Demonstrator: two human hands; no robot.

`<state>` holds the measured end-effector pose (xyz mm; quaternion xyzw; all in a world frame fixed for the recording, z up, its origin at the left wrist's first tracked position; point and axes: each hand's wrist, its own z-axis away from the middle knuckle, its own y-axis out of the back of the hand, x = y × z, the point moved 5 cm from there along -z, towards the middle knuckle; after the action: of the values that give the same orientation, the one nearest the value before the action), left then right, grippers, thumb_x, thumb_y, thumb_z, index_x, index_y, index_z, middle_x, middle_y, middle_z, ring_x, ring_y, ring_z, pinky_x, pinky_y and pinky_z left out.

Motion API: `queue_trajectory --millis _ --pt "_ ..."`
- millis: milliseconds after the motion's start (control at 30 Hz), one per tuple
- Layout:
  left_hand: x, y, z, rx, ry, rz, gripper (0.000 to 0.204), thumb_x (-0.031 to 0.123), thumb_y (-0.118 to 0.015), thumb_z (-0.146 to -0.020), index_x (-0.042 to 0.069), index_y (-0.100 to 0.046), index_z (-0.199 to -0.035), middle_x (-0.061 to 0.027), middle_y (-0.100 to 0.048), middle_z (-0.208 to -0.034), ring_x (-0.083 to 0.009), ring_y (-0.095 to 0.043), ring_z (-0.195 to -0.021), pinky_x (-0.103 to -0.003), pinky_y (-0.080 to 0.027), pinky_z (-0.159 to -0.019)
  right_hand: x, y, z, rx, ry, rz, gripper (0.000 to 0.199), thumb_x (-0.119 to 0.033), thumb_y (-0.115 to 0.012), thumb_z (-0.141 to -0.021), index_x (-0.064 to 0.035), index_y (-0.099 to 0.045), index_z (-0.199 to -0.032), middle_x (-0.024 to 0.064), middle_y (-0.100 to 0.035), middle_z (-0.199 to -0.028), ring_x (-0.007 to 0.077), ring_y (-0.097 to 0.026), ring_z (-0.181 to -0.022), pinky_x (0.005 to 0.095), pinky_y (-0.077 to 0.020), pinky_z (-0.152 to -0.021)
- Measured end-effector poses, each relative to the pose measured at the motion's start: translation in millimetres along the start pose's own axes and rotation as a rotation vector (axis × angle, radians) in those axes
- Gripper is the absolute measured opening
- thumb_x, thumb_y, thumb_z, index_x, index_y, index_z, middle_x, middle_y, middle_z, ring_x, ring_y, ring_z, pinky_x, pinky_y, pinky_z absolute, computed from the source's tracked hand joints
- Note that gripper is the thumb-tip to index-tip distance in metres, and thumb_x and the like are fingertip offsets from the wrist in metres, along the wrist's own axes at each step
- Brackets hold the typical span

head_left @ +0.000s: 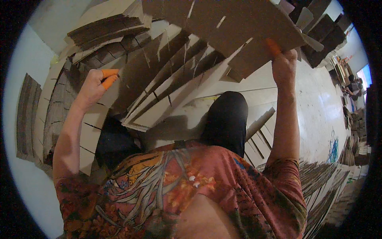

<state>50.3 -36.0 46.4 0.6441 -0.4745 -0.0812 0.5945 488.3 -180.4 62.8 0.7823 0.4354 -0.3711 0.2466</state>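
Note:
My left hand (94, 85), with orange covers on two fingertips, presses against slotted flat cardboard sheets (167, 67) at the left. The fingers are curled on the sheet's edge. My right hand (283, 65), also with an orange fingertip cover, is raised high and grips the edge of a large brown cardboard sheet (238, 24) held overhead. My forearms rise from a patterned orange shirt at the bottom. My dark trouser knee (227, 115) shows between the arms.
Stacks of flat cardboard (103, 34) lean at the upper left and a fan of sheets (318, 179) lies at the lower right. The pale floor (318, 107) stretches right toward more cardboard piles (322, 36) and clutter at the far right.

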Motion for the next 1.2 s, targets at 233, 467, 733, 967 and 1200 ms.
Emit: queue_trajectory --millis 233,467,733,967,1200 --pt "1 2 1 0.042 -0.055 -0.110 0.022 0.010 -0.059 -0.082 -0.004 -0.064 -0.098 -0.0154 -0.065 -0.076 -0.0153 -0.057 -0.064 -0.027 -0.045 -0.061 -9 -18 11 -0.001 -0.049 0.169 0.024 -0.012 -0.065 -0.081 -0.0032 -0.063 -0.104 0.0056 -0.064 -0.101 0.0159 -0.058 -0.091 0.0307 -0.0455 -0.080" --pt "0 5 -1 0.117 -0.030 -0.254 0.021 0.012 -0.059 -0.081 0.000 -0.065 -0.096 -0.0170 -0.064 -0.078 -0.0262 -0.058 -0.068 -0.033 -0.044 -0.063 18 -7 26 0.043 -0.166 0.052 0.031 -0.015 -0.064 -0.082 -0.0024 -0.058 -0.110 0.0063 -0.061 -0.105 0.0179 -0.056 -0.095 0.0318 -0.0441 -0.083" --pt "-10 5 -1 0.155 0.006 -0.255 0.021 0.011 -0.060 -0.080 -0.002 -0.065 -0.095 -0.0188 -0.063 -0.080 -0.0291 -0.061 -0.076 -0.034 -0.047 -0.069 28 -28 40 -0.052 -0.114 0.134 0.026 -0.009 -0.063 -0.082 -0.0028 -0.059 -0.107 0.0057 -0.064 -0.095 0.0163 -0.057 -0.092 0.0291 -0.0450 -0.079" --pt "48 -1 -23 0.197 -0.124 -0.191 0.032 0.017 -0.063 -0.080 -0.001 -0.060 -0.107 -0.0183 -0.060 -0.107 -0.0301 -0.057 -0.098 -0.033 -0.045 -0.082 43 -41 57 -0.055 -0.190 0.193 0.023 -0.008 -0.064 -0.081 -0.0027 -0.061 -0.104 0.0026 -0.064 -0.091 0.0121 -0.057 -0.081 0.0271 -0.0463 -0.069" --pt "118 -52 -89 0.009 -0.088 -0.116 0.035 0.028 -0.064 -0.080 -0.005 -0.063 -0.093 -0.0234 -0.062 -0.081 -0.0369 -0.060 -0.078 -0.038 -0.047 -0.071 50 -46 49 -0.044 -0.172 0.028 0.020 -0.004 -0.063 -0.081 -0.0030 -0.062 -0.101 0.0022 -0.064 -0.091 0.0118 -0.057 -0.081 0.0278 -0.0464 -0.070"
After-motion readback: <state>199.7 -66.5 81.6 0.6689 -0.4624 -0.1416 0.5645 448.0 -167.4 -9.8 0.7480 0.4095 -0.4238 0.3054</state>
